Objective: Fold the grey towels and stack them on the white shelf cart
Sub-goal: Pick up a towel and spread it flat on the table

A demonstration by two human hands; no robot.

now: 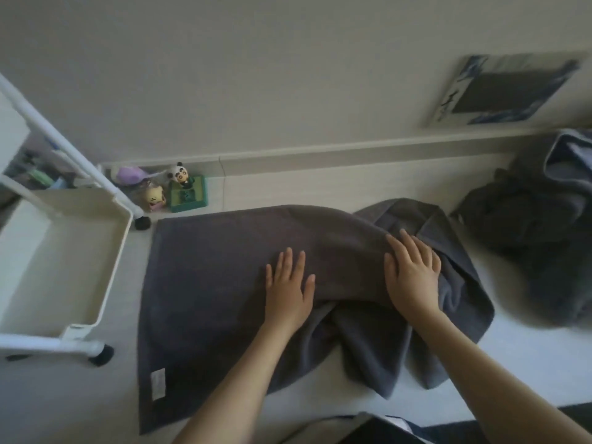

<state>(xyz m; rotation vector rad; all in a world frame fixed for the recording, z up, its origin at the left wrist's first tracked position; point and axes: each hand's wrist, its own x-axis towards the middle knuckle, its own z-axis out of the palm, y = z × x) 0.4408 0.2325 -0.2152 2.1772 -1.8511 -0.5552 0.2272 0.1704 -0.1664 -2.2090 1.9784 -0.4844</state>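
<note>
A dark grey towel (211,283) lies spread on the pale floor, flat on its left half and bunched into folds on its right. My left hand (290,286) presses flat on the towel's middle with straight fingers. My right hand (413,274) rests palm-down on the rumpled right part, fingers straight. A white label (158,383) shows at the towel's near left corner. The white shelf cart (109,261) stands to the left, its lower tray bare. A heap of more grey towels (528,232) lies at the right.
Small toys, a panda figure (182,175) on a green box and a yellow doll (154,196), sit against the wall behind the cart's black wheel (142,222). A picture (499,91) leans on the wall at upper right. Dark fabric lies at the bottom edge.
</note>
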